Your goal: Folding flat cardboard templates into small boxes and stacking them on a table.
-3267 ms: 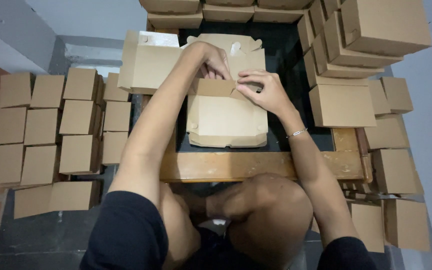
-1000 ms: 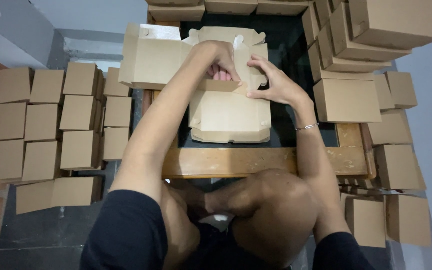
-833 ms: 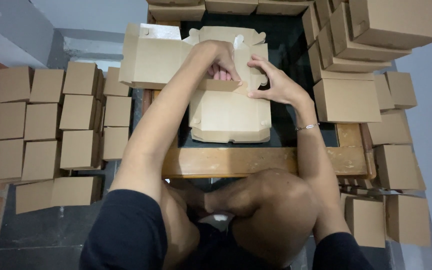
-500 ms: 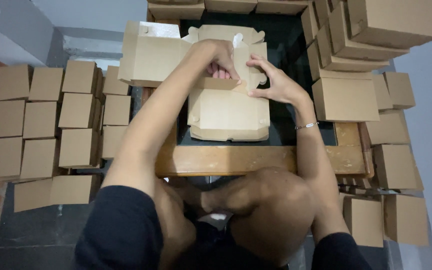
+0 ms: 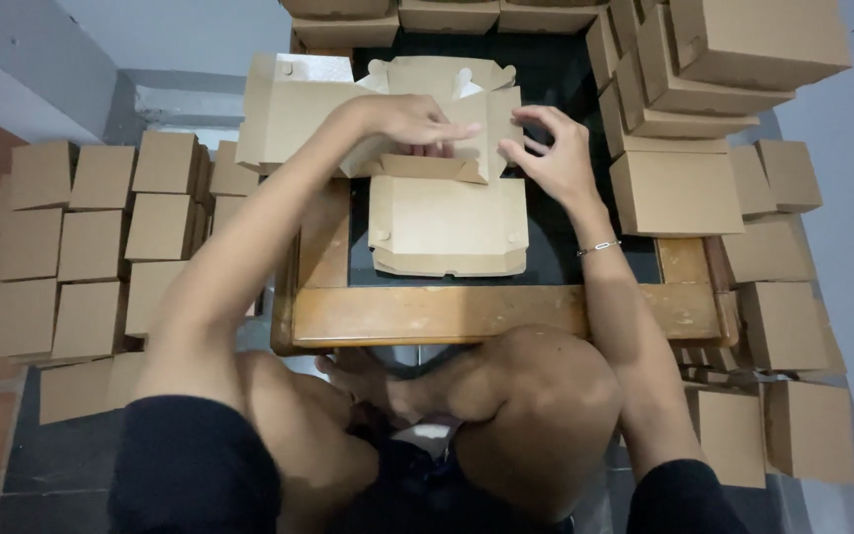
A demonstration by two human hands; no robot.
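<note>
Half-folded box point(image 5: 447, 213) flat on worktop point(image 5: 467, 311), long axis left-right. Left hand point(image 5: 412, 121) lies flat on back flap, fingers together. Right hand point(image 5: 551, 158) just beside right edge, fingers spread, curled, touching nothing.

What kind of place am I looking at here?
Likely a home or small-shop packing spot, not a factory line. A low wooden table with a dark top holds a half-folded cardboard box; folded boxes stand in rows on the tiled floor and in stacks.
</note>
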